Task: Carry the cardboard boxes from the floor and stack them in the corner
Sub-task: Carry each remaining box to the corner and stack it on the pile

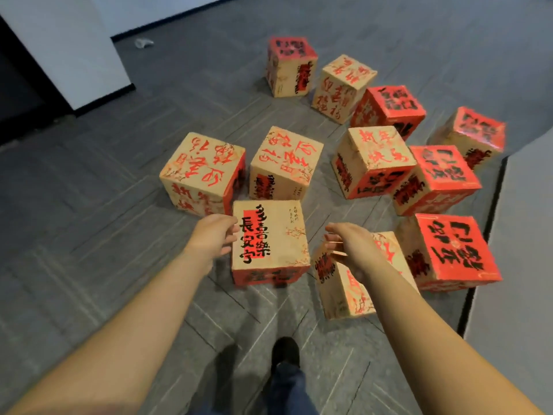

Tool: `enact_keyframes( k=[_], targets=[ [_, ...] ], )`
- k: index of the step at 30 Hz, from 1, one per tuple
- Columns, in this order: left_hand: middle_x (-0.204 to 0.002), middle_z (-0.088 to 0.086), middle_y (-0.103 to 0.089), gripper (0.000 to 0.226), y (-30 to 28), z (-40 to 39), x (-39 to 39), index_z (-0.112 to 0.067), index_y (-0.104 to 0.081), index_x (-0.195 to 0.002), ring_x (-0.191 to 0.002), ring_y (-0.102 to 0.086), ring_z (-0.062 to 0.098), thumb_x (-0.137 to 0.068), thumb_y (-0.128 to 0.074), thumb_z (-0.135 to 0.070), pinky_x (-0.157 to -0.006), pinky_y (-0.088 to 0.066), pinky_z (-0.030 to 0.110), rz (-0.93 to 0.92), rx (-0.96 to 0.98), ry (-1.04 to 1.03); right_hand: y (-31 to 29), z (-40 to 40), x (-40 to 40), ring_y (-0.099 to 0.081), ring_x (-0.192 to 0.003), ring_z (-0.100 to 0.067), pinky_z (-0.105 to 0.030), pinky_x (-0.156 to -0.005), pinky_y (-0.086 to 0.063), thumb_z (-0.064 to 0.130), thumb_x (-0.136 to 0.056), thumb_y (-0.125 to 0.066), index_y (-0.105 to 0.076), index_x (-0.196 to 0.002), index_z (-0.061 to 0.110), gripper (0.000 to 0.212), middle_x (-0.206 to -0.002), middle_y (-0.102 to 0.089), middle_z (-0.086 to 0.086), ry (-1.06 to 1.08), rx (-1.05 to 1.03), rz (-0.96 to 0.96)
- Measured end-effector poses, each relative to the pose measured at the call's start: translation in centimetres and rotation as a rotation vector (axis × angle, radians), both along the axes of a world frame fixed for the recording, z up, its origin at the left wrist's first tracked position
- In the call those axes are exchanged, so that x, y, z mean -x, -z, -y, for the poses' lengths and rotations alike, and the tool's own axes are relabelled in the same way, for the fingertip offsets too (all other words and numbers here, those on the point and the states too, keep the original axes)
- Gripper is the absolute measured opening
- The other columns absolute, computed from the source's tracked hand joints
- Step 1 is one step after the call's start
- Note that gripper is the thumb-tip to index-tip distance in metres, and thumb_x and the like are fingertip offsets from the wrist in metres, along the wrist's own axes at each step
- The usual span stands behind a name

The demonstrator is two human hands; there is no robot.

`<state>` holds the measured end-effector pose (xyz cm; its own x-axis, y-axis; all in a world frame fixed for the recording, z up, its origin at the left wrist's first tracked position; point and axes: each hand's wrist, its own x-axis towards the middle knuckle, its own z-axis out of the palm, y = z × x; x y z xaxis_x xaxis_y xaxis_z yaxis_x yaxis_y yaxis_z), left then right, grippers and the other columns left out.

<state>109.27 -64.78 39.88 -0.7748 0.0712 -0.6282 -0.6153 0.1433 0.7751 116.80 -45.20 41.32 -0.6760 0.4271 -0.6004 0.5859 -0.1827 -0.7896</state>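
The left hand (214, 235) reaches forward with relaxed, slightly bent fingers at the left edge of the nearest box (269, 242), its fingertips seeming just to touch that edge without curling round it. The right hand (350, 245) is spread loosely with its fingers pointing left, hovering apart from the same box's right side and in front of a tilted box (344, 292) that leans at the lower right of centre; it holds nothing. Both hands bracket the nearest box, which sits flat on the grey floor (89, 235) in the middle of the frame with black writing on a red strip on its top. By my reading, the step in hand is the pickup of this box: the reach is made but no grip is set. The next move calls for both palms to close on opposite sides and press evenly before lifting, with the right hand staying clear of the tilted box so as not to knock it. The other boxes (374, 163) lie scattered behind and to the right, from the centre to the upper right of the frame, none stacked. A white wall (59, 49) stands at upper left; which corner is meant for stacking I cannot tell. A dark shoe (285, 351) shows at bottom centre.
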Motion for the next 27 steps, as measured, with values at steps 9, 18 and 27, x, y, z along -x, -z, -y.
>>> enact_keyframes(
  k=[9, 18, 27],
  targets=[
    [-0.077, -0.003, -0.052, 0.020, 15.0, -3.3, 3.7, -0.019, -0.050, -0.076, -0.074, -0.050, 0.011, -0.095, -0.046, -0.014, -0.066, -0.039, 0.022, 0.144, 0.148, -0.098, 15.7, -5.8, 6.3, -0.044, -0.059, -0.015, -0.026, -0.056, -0.037, 0.010, -0.093, -0.048, -0.049, -0.074, 0.011, 0.018, -0.067, -0.048, -0.004, -0.057, -0.006, 0.141],
    [-0.142, 0.008, -0.042, 0.050, 37.7, -2.5, 5.6, -0.009, -0.037, -0.139, -0.127, -0.042, 0.023, -0.094, -0.050, -0.028, -0.101, -0.034, 0.034, 0.077, 0.320, -0.121, 39.7, -7.9, 7.0, -0.053, -0.084, -0.020, -0.032, -0.075, -0.044, 0.012, -0.092, -0.050, -0.056, -0.112, 0.000, 0.024, -0.093, -0.059, -0.007, 0.096, -0.147, 0.170],
    [-0.092, -0.001, -0.063, 0.039, 50.0, -3.9, 7.6, -0.012, -0.044, -0.132, -0.072, -0.056, 0.009, -0.095, -0.049, -0.024, -0.039, -0.043, 0.011, -0.004, 0.054, -0.240, 51.5, -9.3, 8.8, -0.060, -0.080, -0.018, -0.040, -0.081, -0.049, 0.025, -0.092, -0.052, -0.054, -0.101, 0.020, 0.010, -0.094, -0.063, -0.001, 0.130, -0.016, 0.033]
  ],
)
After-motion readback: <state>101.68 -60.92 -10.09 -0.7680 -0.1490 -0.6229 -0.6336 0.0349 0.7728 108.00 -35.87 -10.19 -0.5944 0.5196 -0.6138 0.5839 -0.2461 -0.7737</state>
